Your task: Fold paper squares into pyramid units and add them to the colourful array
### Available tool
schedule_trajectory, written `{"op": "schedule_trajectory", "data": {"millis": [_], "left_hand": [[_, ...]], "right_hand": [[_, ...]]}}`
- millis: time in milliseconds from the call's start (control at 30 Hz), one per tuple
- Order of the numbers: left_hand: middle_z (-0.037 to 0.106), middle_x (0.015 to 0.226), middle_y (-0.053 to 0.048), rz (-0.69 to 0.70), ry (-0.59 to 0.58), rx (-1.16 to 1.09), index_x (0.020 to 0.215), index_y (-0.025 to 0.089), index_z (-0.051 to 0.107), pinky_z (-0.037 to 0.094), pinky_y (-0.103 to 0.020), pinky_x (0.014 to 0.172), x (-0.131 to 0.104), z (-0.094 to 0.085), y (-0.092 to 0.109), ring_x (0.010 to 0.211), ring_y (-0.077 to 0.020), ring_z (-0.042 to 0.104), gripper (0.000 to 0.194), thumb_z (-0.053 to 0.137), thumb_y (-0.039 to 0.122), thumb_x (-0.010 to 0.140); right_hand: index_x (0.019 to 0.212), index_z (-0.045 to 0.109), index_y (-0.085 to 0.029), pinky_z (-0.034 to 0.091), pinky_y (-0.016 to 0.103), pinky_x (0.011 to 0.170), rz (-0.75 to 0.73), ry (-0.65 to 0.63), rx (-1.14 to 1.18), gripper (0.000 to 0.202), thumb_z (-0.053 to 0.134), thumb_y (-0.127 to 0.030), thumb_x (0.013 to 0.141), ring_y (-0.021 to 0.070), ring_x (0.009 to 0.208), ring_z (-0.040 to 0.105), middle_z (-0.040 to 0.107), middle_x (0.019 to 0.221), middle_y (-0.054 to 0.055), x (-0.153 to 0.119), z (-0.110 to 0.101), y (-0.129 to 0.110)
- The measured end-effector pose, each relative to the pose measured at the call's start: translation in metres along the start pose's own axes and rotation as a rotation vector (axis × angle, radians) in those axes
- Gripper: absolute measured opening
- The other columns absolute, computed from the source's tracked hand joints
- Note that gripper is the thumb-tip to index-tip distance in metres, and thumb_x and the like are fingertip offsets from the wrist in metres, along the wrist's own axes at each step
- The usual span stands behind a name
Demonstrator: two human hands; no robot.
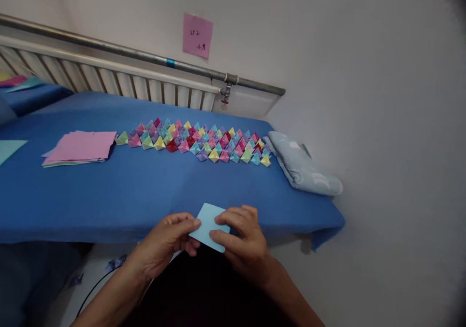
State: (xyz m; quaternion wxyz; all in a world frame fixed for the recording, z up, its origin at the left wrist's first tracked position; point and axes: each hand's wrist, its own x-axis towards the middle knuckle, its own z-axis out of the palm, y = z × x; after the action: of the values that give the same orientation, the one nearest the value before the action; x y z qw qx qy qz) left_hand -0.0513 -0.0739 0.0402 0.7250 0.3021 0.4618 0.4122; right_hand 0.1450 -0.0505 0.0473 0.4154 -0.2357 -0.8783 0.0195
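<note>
A light blue square of paper (208, 217) is held up in front of the table's near edge. My left hand (174, 235) pinches its left corner between thumb and fingers. On the right side, my right hand (242, 235) grips the same paper, with thumb and index finger lying on its face and the other fingers hidden or curled. Beyond my hands, several rows of folded paper pieces (191, 141) in pink, yellow, blue, green and red stand on the blue cloth.
A stack of pink and other coloured paper (82, 147) lies left of the rows on the blue tablecloth (127, 196). A folded pale blue towel (306, 167) sits at the right end. Behind are a radiator (145, 87) and a pipe; a pink note (197, 35) hangs on the wall.
</note>
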Motion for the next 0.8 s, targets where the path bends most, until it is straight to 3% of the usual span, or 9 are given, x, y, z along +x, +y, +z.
{"op": "schedule_trajectory", "data": {"millis": [67, 200, 300, 367, 500, 633, 800], "left_hand": [[0.058, 0.061, 0.001, 0.071, 0.073, 0.097, 0.063, 0.017, 0.061, 0.047, -0.024, 0.060, -0.002, -0.002, 0.002, 0.059, -0.0113, 0.053, 0.035, 0.074, 0.048, 0.067], [0.059, 0.068, 0.001, 0.222, 0.121, 0.377, 0.070, 0.019, 0.064, 0.045, -0.025, 0.066, -0.008, -0.004, 0.001, 0.067, -0.0135, 0.055, 0.031, 0.062, 0.049, 0.079], [0.056, 0.067, 0.002, 0.353, 0.106, 0.624, 0.068, 0.020, 0.062, 0.041, -0.025, 0.063, -0.011, -0.004, 0.000, 0.066, -0.0135, 0.053, 0.031, 0.055, 0.046, 0.084], [0.055, 0.066, 0.002, 0.431, 0.089, 0.766, 0.067, 0.020, 0.061, 0.040, -0.025, 0.062, -0.012, -0.003, 0.000, 0.064, -0.0128, 0.052, 0.031, 0.053, 0.043, 0.086], [0.059, 0.071, 0.002, 0.543, 0.062, 0.869, 0.074, 0.021, 0.063, 0.041, -0.024, 0.064, -0.012, 0.000, 0.001, 0.067, -0.0125, 0.055, 0.028, 0.050, 0.039, 0.090], [0.064, 0.081, 0.001, 0.613, 0.047, 0.813, 0.089, 0.024, 0.067, 0.044, -0.024, 0.069, -0.011, 0.003, 0.000, 0.075, -0.0127, 0.059, 0.020, 0.052, 0.037, 0.090], [0.060, 0.070, 0.003, 0.649, 0.097, 0.812, 0.079, 0.022, 0.066, 0.042, -0.022, 0.061, -0.010, 0.005, -0.003, 0.065, -0.0106, 0.055, 0.025, 0.050, 0.036, 0.091]], "right_hand": [[0.107, 0.064, -0.028, 0.040, 0.042, 0.093, 0.145, 0.033, 0.033, 0.034, 0.050, -0.006, 0.084, 0.0220, 0.108, 0.056, 0.063, 0.114, 0.006, -0.004, 0.004, 0.004], [0.121, 0.057, -0.025, 0.048, 0.036, 0.085, 0.782, 0.169, 0.440, 0.031, 0.050, -0.025, 0.091, 0.0214, 0.102, 0.060, 0.064, 0.116, 0.009, -0.008, 0.008, 0.008], [0.110, 0.064, -0.022, 0.048, 0.030, 0.077, 1.049, 0.047, 0.759, 0.030, 0.058, -0.040, 0.086, 0.0184, 0.087, 0.061, 0.068, 0.101, 0.006, -0.003, 0.006, 0.005], [0.094, 0.069, -0.021, 0.046, 0.027, 0.071, 1.092, -0.043, 0.832, 0.026, 0.068, -0.040, 0.077, 0.0159, 0.078, 0.059, 0.067, 0.087, 0.002, 0.001, 0.004, 0.003], [0.072, 0.067, -0.018, 0.040, 0.024, 0.063, 1.140, -0.035, 0.900, 0.024, 0.071, -0.042, 0.073, 0.0116, 0.064, 0.050, 0.059, 0.066, -0.002, 0.002, 0.004, 0.002], [0.071, 0.068, -0.019, 0.039, 0.025, 0.063, 1.155, -0.041, 0.998, 0.026, 0.073, -0.044, 0.072, 0.0112, 0.063, 0.049, 0.057, 0.065, -0.002, -0.006, 0.010, 0.005], [0.074, 0.067, -0.020, 0.041, 0.027, 0.066, 1.126, -0.089, 1.067, 0.026, 0.071, -0.046, 0.074, 0.0128, 0.064, 0.051, 0.058, 0.067, -0.002, -0.007, 0.013, 0.005]]}}
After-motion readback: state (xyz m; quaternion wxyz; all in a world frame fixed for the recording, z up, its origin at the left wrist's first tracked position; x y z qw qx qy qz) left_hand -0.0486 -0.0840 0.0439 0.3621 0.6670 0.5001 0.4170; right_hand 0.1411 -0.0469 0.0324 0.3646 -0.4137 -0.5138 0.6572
